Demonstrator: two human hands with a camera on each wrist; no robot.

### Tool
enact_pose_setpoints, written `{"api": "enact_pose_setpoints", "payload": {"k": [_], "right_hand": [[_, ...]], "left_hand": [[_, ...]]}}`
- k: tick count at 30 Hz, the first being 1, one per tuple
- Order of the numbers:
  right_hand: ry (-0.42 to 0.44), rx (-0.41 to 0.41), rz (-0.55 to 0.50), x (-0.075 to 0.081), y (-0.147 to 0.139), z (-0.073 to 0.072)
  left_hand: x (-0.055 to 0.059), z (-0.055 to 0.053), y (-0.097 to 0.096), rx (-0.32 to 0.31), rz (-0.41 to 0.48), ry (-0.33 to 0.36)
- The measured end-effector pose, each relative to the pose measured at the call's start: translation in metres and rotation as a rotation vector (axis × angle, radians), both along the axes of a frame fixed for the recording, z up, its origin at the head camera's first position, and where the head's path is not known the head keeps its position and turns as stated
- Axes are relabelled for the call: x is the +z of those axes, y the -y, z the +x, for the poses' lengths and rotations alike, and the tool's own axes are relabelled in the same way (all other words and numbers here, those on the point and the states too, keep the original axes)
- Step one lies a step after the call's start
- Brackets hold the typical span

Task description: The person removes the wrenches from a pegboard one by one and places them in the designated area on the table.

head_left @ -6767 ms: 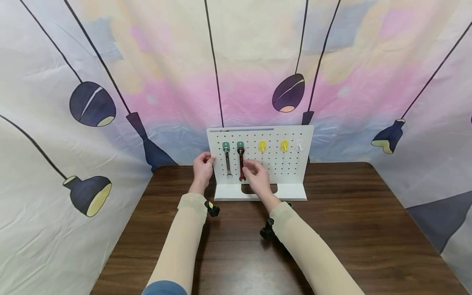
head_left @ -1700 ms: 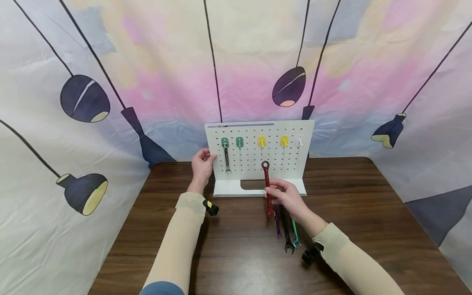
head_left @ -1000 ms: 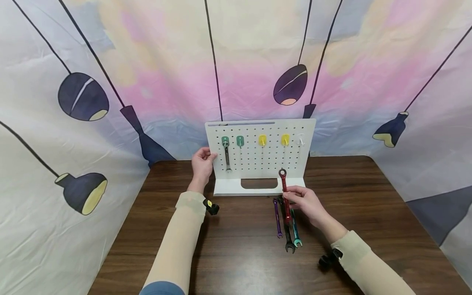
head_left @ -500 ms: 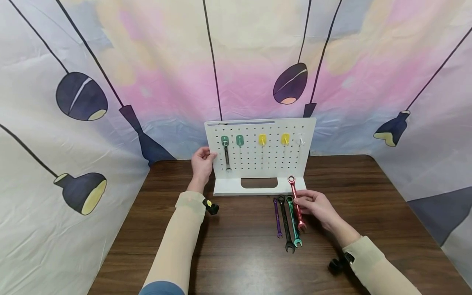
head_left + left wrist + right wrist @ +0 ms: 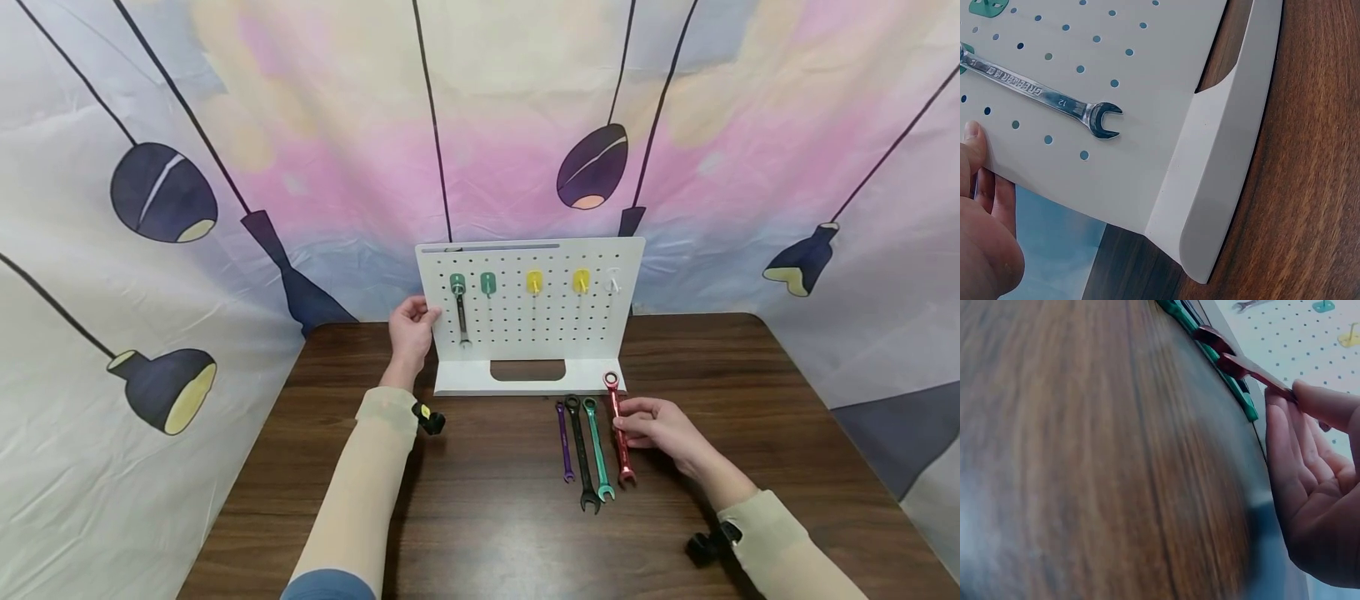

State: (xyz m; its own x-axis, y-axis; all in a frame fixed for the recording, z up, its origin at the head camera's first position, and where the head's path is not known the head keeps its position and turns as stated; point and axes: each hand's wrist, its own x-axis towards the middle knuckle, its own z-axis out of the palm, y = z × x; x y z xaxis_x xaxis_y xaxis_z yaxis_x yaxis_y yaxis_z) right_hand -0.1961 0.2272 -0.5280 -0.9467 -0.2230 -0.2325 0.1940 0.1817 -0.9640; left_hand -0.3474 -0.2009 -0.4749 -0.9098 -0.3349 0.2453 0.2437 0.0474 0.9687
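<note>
A red wrench (image 5: 621, 442) is pinched between the thumb and fingers of my right hand (image 5: 663, 429), its ring end toward the pegboard. In the right wrist view the red wrench (image 5: 1250, 370) is tilted, its open end toward the camera. To its left, a purple wrench (image 5: 565, 446), a black wrench (image 5: 581, 454) and a green wrench (image 5: 597, 450) lie side by side on the table. My left hand (image 5: 411, 337) grips the left edge of the white pegboard (image 5: 517, 329), thumb in front and fingers behind. A silver wrench (image 5: 1035, 90) hangs on the pegboard near that hand.
The silver wrench hangs from a green hook (image 5: 457, 284). Another green hook (image 5: 488, 284), two yellow hooks (image 5: 535, 282) and a clear hook (image 5: 612, 282) hold nothing. The pegboard stands toward the back of the brown table (image 5: 480, 517), before a printed cloth backdrop (image 5: 495, 125).
The red wrench came off the second green hook. My right hand carried it toward me, then rightward past the lying wrenches, and lowered it. My left hand stayed on the pegboard edge.
</note>
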Motion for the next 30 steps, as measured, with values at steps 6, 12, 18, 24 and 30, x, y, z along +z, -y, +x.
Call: {"api": "enact_pose_setpoints", "payload": {"k": [6,12,18,24,30], "right_hand": [[0.027,0.077,0.002,-0.0003,-0.0036,0.0033],[0.041,0.100,0.022,-0.0035,-0.0053,0.0044],[0.040,0.113,0.031,-0.0054,-0.0061,0.0049],[0.033,0.135,0.057,-0.0047,-0.0055,0.0058],[0.022,0.143,0.110,-0.0023,-0.0037,0.0065]], "left_hand": [[0.0010,-0.0002,0.0005,0.004,0.005,-0.001],[0.0018,0.0010,0.0003,-0.004,0.015,-0.002],[-0.0003,0.0007,0.0014,-0.004,0.010,0.002],[-0.0013,0.0002,0.0018,-0.007,0.008,-0.002],[0.0000,0.0008,0.0007,-0.005,0.014,-0.006]]}}
